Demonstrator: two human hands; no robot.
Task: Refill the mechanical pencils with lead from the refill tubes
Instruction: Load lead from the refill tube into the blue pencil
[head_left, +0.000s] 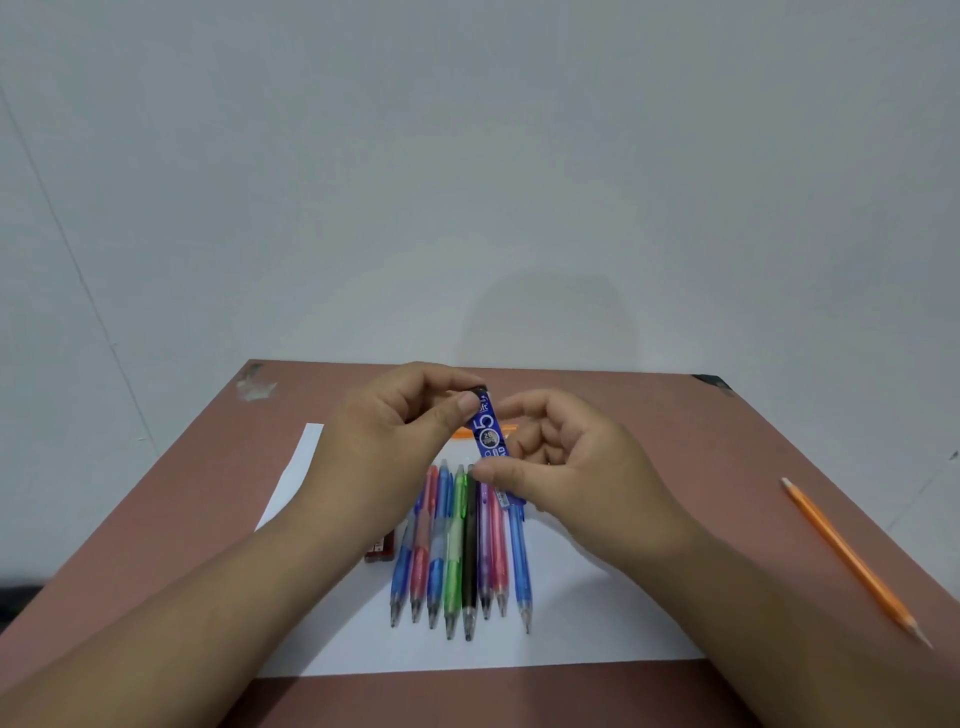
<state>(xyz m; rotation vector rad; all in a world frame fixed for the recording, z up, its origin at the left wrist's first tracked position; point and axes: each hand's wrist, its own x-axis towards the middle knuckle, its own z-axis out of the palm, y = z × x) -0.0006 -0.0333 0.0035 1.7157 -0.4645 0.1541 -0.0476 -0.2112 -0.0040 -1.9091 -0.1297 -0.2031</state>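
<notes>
Near edge: the white paper sheet (571, 623) ends just short of the desk's (701, 415) near edge, under both forearms.
Pencils: a row of mechanical pencils (457, 561) lies side by side on the paper below the hands, tips toward the person, barrels touching or nearly so; the far ends pass under the hands.
Red tube: a dark red refill tube (379, 551) lies on the paper just left of the row, partly hidden by the left forearm.
Right side: an orange wooden pencil (852, 561) lies alone on bare desk, well right of the right hand, near the desk's right edge.
Left hand (395, 441): raised over the row, thumb and fingertips pinching the black-capped top of the blue refill tube (488, 431).
Right hand (571, 467): fingers curled, thumb and fingers holding the tube's lower end.
Tube: tilted, off the desk, between the hands.
Beyond the hands: an orange item shows behind the tube, too hidden to tell; then open desk to the far edge at the wall.
</notes>
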